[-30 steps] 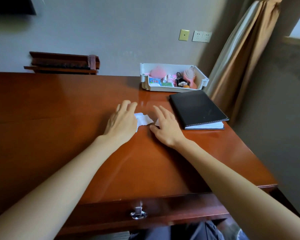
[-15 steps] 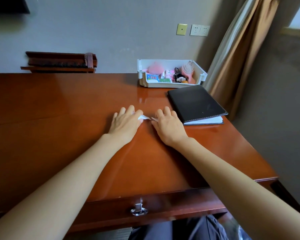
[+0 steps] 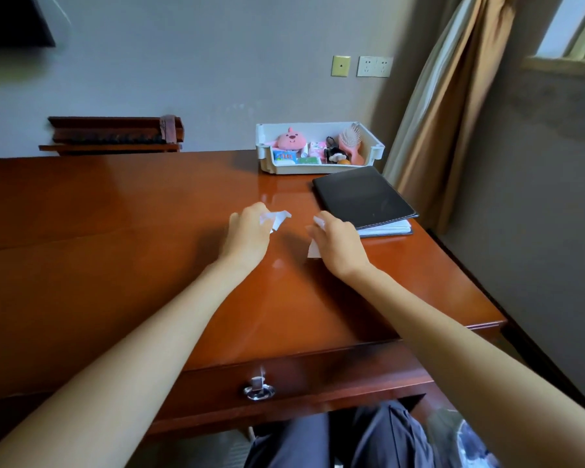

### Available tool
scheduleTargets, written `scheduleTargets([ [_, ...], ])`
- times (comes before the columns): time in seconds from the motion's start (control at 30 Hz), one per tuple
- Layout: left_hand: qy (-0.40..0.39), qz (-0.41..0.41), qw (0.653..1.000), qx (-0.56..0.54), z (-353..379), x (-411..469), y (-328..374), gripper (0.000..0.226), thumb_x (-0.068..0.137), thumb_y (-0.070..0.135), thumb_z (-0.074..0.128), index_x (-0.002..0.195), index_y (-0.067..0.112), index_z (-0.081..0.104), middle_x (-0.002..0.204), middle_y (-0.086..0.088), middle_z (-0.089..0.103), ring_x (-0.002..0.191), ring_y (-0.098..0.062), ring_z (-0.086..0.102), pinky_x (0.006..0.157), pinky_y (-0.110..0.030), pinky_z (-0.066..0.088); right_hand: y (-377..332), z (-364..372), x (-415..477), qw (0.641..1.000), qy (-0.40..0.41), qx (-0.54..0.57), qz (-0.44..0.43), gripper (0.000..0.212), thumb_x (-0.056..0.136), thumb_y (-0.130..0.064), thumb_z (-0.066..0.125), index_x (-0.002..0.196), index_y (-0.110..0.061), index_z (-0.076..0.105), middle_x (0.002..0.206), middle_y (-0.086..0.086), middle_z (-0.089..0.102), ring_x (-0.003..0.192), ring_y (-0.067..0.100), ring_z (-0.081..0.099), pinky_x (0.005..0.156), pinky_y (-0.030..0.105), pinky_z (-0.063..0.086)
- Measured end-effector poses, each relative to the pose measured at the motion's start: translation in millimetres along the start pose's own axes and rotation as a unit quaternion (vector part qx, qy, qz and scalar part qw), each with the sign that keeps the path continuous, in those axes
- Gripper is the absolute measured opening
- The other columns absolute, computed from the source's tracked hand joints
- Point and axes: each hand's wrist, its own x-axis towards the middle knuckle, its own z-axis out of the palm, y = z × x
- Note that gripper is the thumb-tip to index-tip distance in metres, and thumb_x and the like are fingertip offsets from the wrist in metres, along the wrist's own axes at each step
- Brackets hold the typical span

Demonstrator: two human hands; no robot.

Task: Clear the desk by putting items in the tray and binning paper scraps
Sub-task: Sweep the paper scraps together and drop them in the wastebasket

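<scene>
Over the middle of the counter [image 3: 115,231], the left hand [image 3: 247,233] has its fingers curled round a white paper scrap [image 3: 277,218], whose crumpled end pokes out toward the right. Near it, the right hand [image 3: 340,246] grips a second scrap [image 3: 314,248], fingers closed on it, with a flat corner hanging loose below the hand. At the far right corner the tray [image 3: 318,169] holds a pink plush toy [image 3: 289,140], small packets [image 3: 286,157] and a pink hairbrush [image 3: 352,143]. A black notebook [image 3: 362,197] lies just in front of it along the right edge. The likely trouble is that hanging corner. Paper held so lightly could slip free or tear off on the way to a bin and land on the counter or the floor. A blurred shape [image 3: 460,440] low at the right, below the counter's front edge, may be that bin, but this cannot be told. The packets carry printing too small to read, and the notebook cover shows no writing.
</scene>
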Motion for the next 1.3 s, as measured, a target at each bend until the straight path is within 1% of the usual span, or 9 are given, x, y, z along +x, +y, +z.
scheduleTargets([
  [0.17, -0.011, 0.062, 0.994, -0.085, 17, -24, 75, 0.028, 0.094, 0.019, 0.046, 0.105, 0.0, 0.063, 0.105, -0.019, 0.064, 0.102, -0.033, 0.058, 0.079, -0.034, 0.046, 28, -57, -20, 0.99, 0.089, 0.104, 0.036, 0.019, 0.096, -0.009, 0.042, 0.082, -0.003, 0.053, 0.083, 0.012, 0.056, 0.077, 0.024, 0.048, 0.057, 0.023, 0.03],
  [0.33, -0.053, 0.104, 0.985, -0.128, 71, -68, 154, 0.025, 0.093, 0.017, 0.046, 0.094, -0.002, 0.063, 0.103, -0.023, 0.064, 0.104, -0.036, 0.055, 0.08, -0.036, 0.043, 94, -124, -58, 0.973, 0.207, 0.07, 0.073, 0.025, 0.095, -0.012, 0.044, 0.084, 0.006, 0.058, 0.069, 0.003, 0.055, 0.067, 0.023, 0.047, 0.054, 0.019, 0.033],
  [0.47, -0.14, 0.131, 0.969, -0.155, 136, -108, 205, 0.022, 0.091, 0.014, 0.045, 0.076, 0.002, 0.056, 0.088, -0.025, 0.063, 0.092, -0.038, 0.057, 0.065, -0.034, 0.036, 161, -164, -103, 0.957, 0.25, 0.052, 0.14, 0.023, 0.096, -0.012, 0.043, 0.083, -0.001, 0.059, 0.063, -0.011, 0.047, 0.056, 0.009, 0.044, 0.048, 0.01, 0.035],
  [0.53, -0.189, 0.14, 0.958, -0.165, 170, -130, 224, 0.025, 0.091, 0.013, 0.044, 0.069, 0.006, 0.051, 0.081, -0.023, 0.06, 0.088, -0.037, 0.056, 0.062, -0.03, 0.031, 194, -175, -127, 0.946, 0.267, 0.051, 0.179, 0.021, 0.096, -0.011, 0.041, 0.083, -0.007, 0.058, 0.067, -0.008, 0.049, 0.06, 0.012, 0.045, 0.052, 0.013, 0.034],
  [0.63, -0.247, 0.138, 0.948, -0.144, 222, -161, 244, 0.023, 0.093, 0.012, 0.039, 0.087, 0.0, 0.057, 0.091, -0.018, 0.06, 0.091, -0.032, 0.053, 0.066, -0.034, 0.035, 243, -182, -164, 0.928, 0.283, 0.042, 0.238, 0.022, 0.096, -0.008, 0.039, 0.098, -0.004, 0.06, 0.084, 0.0, 0.054, 0.071, 0.017, 0.048, 0.064, 0.024, 0.037],
  [0.77, -0.329, 0.112, 0.934, -0.088, 295, -192, 246, 0.026, 0.097, 0.014, 0.033, 0.101, -0.002, 0.054, 0.108, -0.021, 0.059, 0.103, -0.035, 0.052, 0.078, -0.037, 0.041, 298, -173, -207, 0.912, 0.252, 0.06, 0.317, 0.021, 0.096, -0.005, 0.037, 0.109, -0.003, 0.054, 0.084, -0.001, 0.053, 0.065, 0.003, 0.045, 0.066, 0.022, 0.036],
  [1.1, -0.476, 0.03, 0.879, 0.021, 450, -228, 189, 0.03, 0.093, 0.011, 0.042, 0.097, -0.013, 0.059, 0.101, -0.032, 0.065, 0.095, -0.043, 0.062, 0.081, -0.041, 0.048, 427, -105, -256, 0.858, 0.094, 0.055, 0.501, 0.018, 0.087, 0.006, 0.03, 0.095, 0.0, 0.046, 0.103, 0.021, 0.053, 0.09, 0.029, 0.048, 0.076, 0.038, 0.039],
  [1.23, -0.52, -0.024, 0.85, 0.081, 505, -240, 150, 0.029, 0.091, 0.01, 0.041, 0.102, -0.012, 0.057, 0.108, -0.033, 0.063, 0.1, -0.042, 0.062, 0.086, -0.045, 0.052, 468, -68, -271, 0.827, 0.024, 0.068, 0.558, 0.019, 0.086, 0.007, 0.037, 0.094, -0.002, 0.052, 0.111, 0.025, 0.06, 0.097, 0.033, 0.054, 0.069, 0.031, 0.035],
  [1.3, -0.548, -0.069, 0.829, 0.088, 528, -248, 133, 0.029, 0.09, 0.009, 0.042, 0.105, -0.01, 0.057, 0.112, -0.032, 0.062, 0.102, -0.041, 0.062, 0.085, -0.045, 0.052, 484, -53, -277, 0.814, -0.004, 0.083, 0.575, 0.022, 0.087, 0.006, 0.04, 0.101, 0.001, 0.057, 0.111, 0.024, 0.063, 0.1, 0.035, 0.058, 0.076, 0.033, 0.043],
])
